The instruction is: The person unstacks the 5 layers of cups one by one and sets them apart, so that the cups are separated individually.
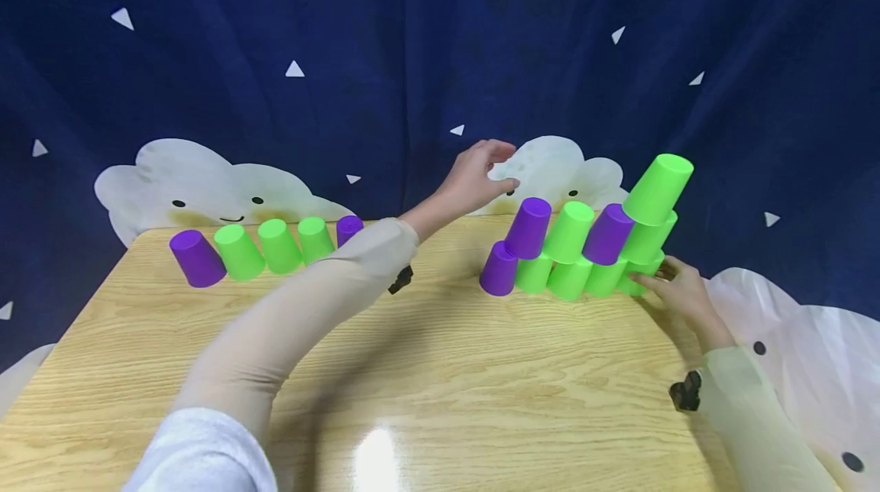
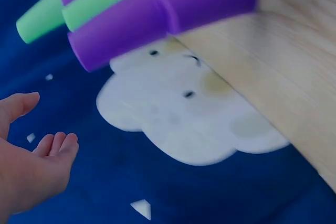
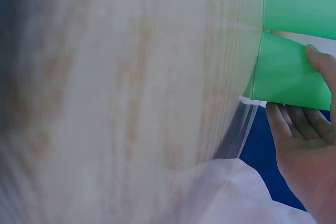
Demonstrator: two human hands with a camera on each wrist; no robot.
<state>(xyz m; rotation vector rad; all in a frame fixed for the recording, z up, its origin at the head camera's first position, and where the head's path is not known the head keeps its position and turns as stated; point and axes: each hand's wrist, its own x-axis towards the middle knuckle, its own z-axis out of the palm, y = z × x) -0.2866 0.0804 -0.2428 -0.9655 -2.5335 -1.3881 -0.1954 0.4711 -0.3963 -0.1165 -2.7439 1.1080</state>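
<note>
Upside-down green and purple cups form a tiered stack on the right of the table. At its lower right end, my right hand [image 1: 682,295] holds the end green cup [image 3: 286,74], thumb on the near side and fingers on the outer side. A green cup [image 1: 658,190] tops the stack at the right, above a second tier with a purple cup [image 1: 528,229] at its left end. Up and left of that purple cup, my left hand [image 1: 474,175] hovers with nothing in it, thumb and fingers apart. The left wrist view shows this gap too.
A row of upside-down cups stands at the table's back left, starting with a purple cup [image 1: 197,258]; my left arm partly covers its right end. Behind the wooden table [image 1: 481,393] hangs a dark blue curtain [image 1: 412,56] with white clouds and triangles.
</note>
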